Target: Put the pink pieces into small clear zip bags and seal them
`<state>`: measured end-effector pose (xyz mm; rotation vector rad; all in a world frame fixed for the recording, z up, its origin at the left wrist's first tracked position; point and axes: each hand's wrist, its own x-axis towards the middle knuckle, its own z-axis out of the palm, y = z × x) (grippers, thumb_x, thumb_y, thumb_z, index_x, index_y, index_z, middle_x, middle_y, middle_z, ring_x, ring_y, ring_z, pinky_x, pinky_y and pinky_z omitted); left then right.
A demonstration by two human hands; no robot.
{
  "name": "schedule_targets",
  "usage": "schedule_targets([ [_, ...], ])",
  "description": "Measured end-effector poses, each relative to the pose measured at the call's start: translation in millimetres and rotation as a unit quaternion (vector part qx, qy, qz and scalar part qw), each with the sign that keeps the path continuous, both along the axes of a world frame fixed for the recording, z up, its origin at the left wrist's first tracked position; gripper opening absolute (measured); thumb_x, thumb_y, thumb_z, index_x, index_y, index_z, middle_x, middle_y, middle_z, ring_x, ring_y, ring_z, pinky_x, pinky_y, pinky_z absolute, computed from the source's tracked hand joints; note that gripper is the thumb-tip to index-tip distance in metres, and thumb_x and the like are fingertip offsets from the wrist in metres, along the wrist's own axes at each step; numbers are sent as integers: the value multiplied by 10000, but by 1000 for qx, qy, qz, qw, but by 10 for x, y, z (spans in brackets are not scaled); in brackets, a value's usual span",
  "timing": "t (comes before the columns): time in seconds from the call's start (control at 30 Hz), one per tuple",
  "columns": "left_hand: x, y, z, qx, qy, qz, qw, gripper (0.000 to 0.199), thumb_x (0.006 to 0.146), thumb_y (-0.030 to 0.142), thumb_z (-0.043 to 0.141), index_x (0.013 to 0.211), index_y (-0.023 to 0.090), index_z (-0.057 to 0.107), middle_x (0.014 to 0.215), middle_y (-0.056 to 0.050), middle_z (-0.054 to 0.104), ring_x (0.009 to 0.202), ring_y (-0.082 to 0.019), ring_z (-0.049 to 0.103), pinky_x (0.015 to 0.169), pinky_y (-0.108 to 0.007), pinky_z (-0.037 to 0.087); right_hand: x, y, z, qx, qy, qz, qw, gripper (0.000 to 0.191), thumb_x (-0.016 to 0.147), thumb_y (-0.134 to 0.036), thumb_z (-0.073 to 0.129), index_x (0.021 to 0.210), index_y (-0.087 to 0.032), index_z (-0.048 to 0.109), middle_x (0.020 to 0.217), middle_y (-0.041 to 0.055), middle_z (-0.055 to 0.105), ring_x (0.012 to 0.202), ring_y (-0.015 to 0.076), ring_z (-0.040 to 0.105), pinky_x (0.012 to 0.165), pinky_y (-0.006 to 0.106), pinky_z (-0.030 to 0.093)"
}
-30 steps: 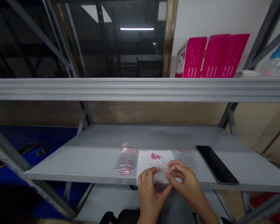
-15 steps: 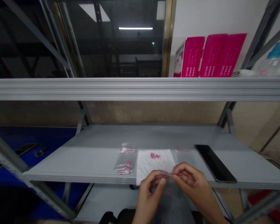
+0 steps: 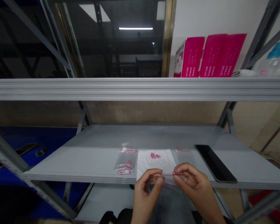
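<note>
My left hand and my right hand pinch a thin pink cord between finger and thumb, holding it level and taut just above the front of the shelf. Below it lies a white paper sheet, with a small cluster of pink beads on it. To its left is a clear zip bag holding short pink beaded strands. A second clear bag lies to the right, partly behind my right hand.
A black tablet lies on the grey metal shelf, right of the bags. A grey shelf beam crosses the view above, with magenta boxes and a plastic bottle on it. A phone lies on a blue surface at the left.
Both hands have risen from the white sheet toward the shelf's front edge and moved slightly apart. The pink cord now runs straight between them. The view has shifted slightly.
</note>
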<state>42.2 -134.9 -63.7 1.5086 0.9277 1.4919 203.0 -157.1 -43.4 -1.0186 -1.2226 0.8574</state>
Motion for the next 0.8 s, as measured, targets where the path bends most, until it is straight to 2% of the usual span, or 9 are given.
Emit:
schedule_targets([
  [0.07, -19, -10, 22, 15, 37, 30, 999, 226, 811, 396, 683, 774, 179, 734, 693, -51, 720, 652, -185, 669, 613, -263, 542, -17, -23, 13, -3, -5, 7, 1000, 151, 752, -349, 735, 758, -220, 658, 712, 19, 651, 649, 158, 643, 593, 228, 549],
  [0.17, -46, -24, 34, 22, 58, 39, 997, 234, 822, 362, 670, 688, 174, 709, 623, -29, 665, 613, -168, 613, 575, -240, 500, -15, -39, 6, 0, -1, 20, 1000, 98, 768, -300, 721, 764, -222, 662, 719, 9, 644, 652, 144, 640, 596, 210, 539],
  [0.27, -52, -49, 42, 30, 62, 46, 997, 223, 837, 329, 652, 680, 173, 682, 613, -14, 629, 604, -155, 583, 567, -228, 476, -2, -23, -26, 1, 8, 41, 999, 56, 763, -242, 712, 799, -226, 673, 759, 11, 661, 706, 150, 658, 636, 216, 545],
  [0.37, -39, -74, 62, 54, 67, 51, 995, 219, 856, 304, 632, 680, 178, 663, 620, -4, 611, 600, -149, 577, 564, -223, 465, -21, 12, -53, -9, 9, 60, 998, 123, 725, -190, 715, 841, -226, 694, 810, 19, 694, 751, 161, 677, 668, 230, 549],
  [0.47, -24, -86, 84, 75, 78, 53, 993, 221, 869, 298, 622, 685, 183, 664, 625, -5, 627, 603, -153, 597, 567, -227, 470, -93, 47, -57, -12, -12, 67, 998, 85, 710, -178, 704, 788, -213, 701, 747, 11, 697, 703, 161, 672, 652, 241, 546],
  [0.57, -23, -91, 93, 94, 97, 58, 989, 228, 882, 294, 611, 691, 185, 671, 626, -8, 647, 607, -159, 614, 576, -236, 478, -187, 74, -52, 3, -32, 55, 998, 11, 714, -192, 689, 709, -201, 684, 658, 1, 682, 634, 159, 654, 604, 243, 534],
  [0.8, -53, -97, 87, 128, 134, 82, 979, 202, 881, 257, 613, 698, 190, 665, 628, 3, 641, 602, -154, 616, 576, -232, 473, -269, 102, -48, 30, -62, 10, 998, 66, 679, -173, 667, 620, -201, 664, 584, -6, 670, 551, 150, 632, 532, 231, 517],
])
